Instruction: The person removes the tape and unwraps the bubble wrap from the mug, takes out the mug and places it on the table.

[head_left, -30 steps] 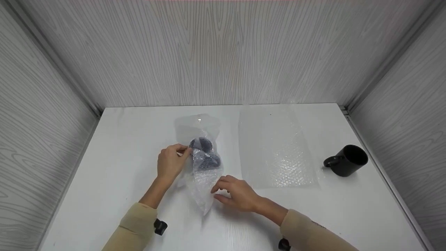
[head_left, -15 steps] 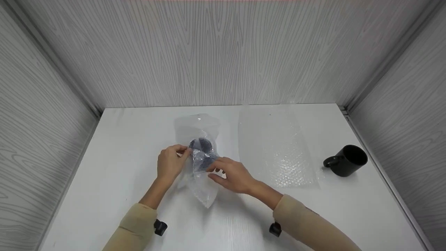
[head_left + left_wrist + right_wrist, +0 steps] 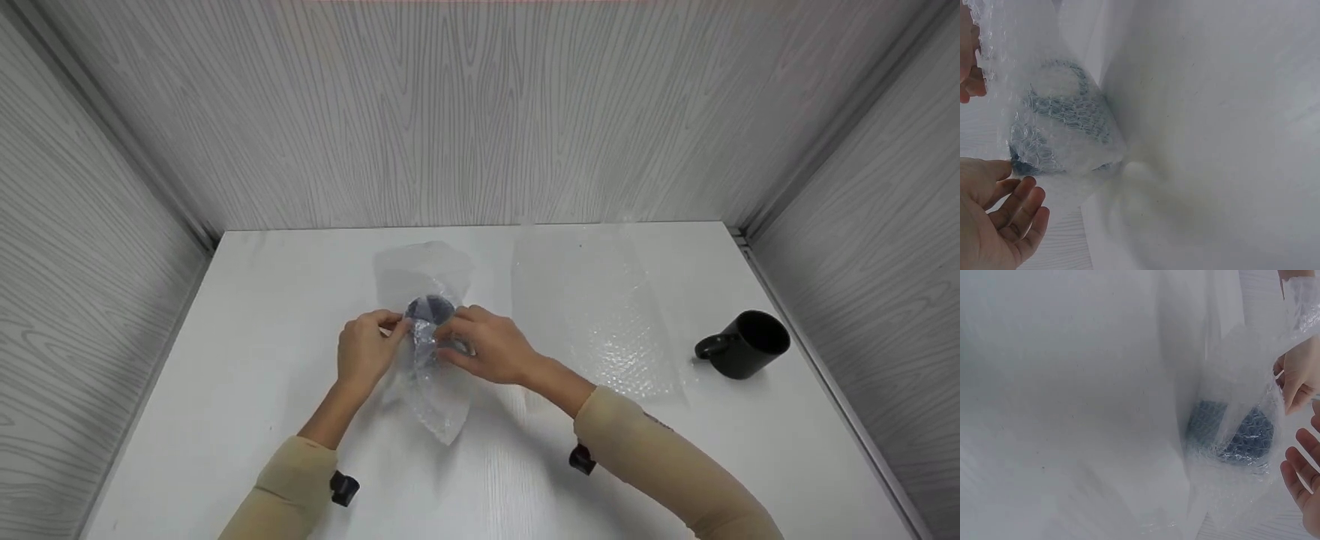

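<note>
A dark mug (image 3: 431, 309) lies wrapped in clear bubble wrap (image 3: 435, 405) left of the table's middle; a handle shape shows through the wrap in the left wrist view. The left hand (image 3: 366, 349) pinches the wrap's edge between thumb and fingers, beside one end of the mug. Over the wrapped mug, the right hand (image 3: 487, 345) touches the wrap with loosely bent fingers, thumb apart from them. In the right wrist view the right hand's fingers (image 3: 1300, 467) look relaxed beside the wrap. The right hand hides part of the mug in the head view.
A flat sheet of bubble wrap (image 3: 592, 315) lies right of the hands. Farther right, a black mug (image 3: 742, 345) lies tilted on its side, its handle towards the left. Grey wood-grain panels (image 3: 480, 112) enclose the white table (image 3: 247, 322) at the back and sides.
The right hand has moved away from the body and slightly left, from the wrap's near tail up over the mug. The left hand has stayed at the wrap's edge.
</note>
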Tool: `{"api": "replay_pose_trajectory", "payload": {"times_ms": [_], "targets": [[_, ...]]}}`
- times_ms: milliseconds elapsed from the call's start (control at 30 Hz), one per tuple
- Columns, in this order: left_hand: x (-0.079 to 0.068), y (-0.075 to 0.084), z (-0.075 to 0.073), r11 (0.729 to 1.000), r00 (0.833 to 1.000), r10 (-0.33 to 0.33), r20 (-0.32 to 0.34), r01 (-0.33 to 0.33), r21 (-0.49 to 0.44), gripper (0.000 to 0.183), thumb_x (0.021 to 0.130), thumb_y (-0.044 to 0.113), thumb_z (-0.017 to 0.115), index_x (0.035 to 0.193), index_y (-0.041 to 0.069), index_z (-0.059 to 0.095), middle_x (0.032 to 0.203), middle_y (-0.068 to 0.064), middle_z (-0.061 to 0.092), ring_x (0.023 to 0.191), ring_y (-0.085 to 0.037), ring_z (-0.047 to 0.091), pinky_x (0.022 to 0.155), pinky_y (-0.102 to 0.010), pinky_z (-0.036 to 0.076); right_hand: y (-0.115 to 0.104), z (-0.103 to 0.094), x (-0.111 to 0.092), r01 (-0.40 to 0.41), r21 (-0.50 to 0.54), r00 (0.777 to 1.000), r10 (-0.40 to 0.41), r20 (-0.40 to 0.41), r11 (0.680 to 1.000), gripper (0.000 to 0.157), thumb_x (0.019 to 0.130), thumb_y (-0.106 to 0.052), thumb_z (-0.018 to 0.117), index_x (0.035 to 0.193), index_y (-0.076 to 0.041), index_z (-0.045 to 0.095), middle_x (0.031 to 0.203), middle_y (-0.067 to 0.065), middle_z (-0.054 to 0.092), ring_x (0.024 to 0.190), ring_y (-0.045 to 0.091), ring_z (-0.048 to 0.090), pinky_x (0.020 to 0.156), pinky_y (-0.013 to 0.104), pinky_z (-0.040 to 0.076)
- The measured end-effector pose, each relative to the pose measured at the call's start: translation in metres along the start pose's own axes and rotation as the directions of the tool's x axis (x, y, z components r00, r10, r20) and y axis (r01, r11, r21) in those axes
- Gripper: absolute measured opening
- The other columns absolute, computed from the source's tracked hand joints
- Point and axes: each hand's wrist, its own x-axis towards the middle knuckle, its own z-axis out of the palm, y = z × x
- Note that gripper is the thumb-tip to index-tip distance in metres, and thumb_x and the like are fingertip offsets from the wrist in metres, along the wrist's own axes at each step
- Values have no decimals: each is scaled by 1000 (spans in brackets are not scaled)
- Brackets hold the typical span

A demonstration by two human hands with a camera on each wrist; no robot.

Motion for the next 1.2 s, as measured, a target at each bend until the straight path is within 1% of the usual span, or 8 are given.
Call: {"api": "replay_pose_trajectory", "payload": {"times_ms": [167, 300, 500, 600, 867, 1033, 1200], "targets": [[-1, 0, 0, 1000, 1000, 5, -1, -5, -11, 22, 98, 23, 75, 107, 3, 81, 100, -13, 83, 82, -28, 78, 73, -43, 62, 5, -2, 9, -16, -33, 1000, 17, 9, 999, 27, 102, -36, 69, 121, -17, 74, 115, 3, 72, 104, 22, 69, 82, 39, 62], [-1, 0, 0, 1000, 1000, 13, 5, -13, -17, 23, 99, 23, 74, 108, 2, 81, 100, -14, 82, 81, -28, 79, 71, -41, 63, 9, -2, 15, -26, -48, 1000, 27, 14, 999, 27, 103, -36, 68, 123, -17, 73, 117, 2, 72, 104, 22, 68, 83, 39, 61], [-1, 0, 0, 1000, 1000, 14, 5, -14, -19, 23, 99, 22, 74, 107, 2, 81, 100, -14, 82, 80, -27, 78, 69, -38, 62, 17, 0, 22, -15, -79, 1000, 14, -16, 997, 30, 103, -37, 69, 124, -16, 73, 119, 3, 71, 104, 22, 66, 87, 40, 59], [-1, 0, 0, 1000, 1000, 15, 4, -15, -22, 23, 99, 23, 74, 108, 2, 81, 100, -14, 82, 80, -27, 78, 70, -39, 62, 21, 3, 24, -22, -86, 1000, 21, -19, 996, 33, 102, -38, 70, 126, -15, 73, 120, 4, 71, 106, 23, 66, 90, 40, 58], [0, 0, 0, 1000, 1000, 12, 5, -12, -15, 24, 99, 24, 74, 108, 2, 81, 101, -14, 82, 81, -27, 78, 71, -42, 62, 25, 13, 24, -44, -114, 999, 47, 24, 992, 38, 105, -42, 64, 130, -14, 71, 123, 4, 71, 109, 23, 65, 93, 39, 59], [-1, 0, 0, 1000, 1000, 0, 12, 0, -8, 25, 100, 26, 73, 108, 3, 81, 101, -13, 82, 81, -27, 78, 72, -42, 62, 26, 19, 25, -55, -126, 998, 58, 17, 991, 37, 105, -41, 64, 128, -13, 72, 121, 4, 71, 108, 22, 65, 92, 38, 58], [-1, 0, 0, 1000, 1000, 2, 9, -2, -19, 25, 100, 26, 73, 108, 4, 81, 101, -13, 83, 82, -27, 78, 73, -42, 63, 25, 22, 25, -43, -161, 999, 45, 7, 986, 35, 105, -40, 65, 126, -14, 73, 117, 3, 71, 107, 22, 63, 92, 36, 58]]}}
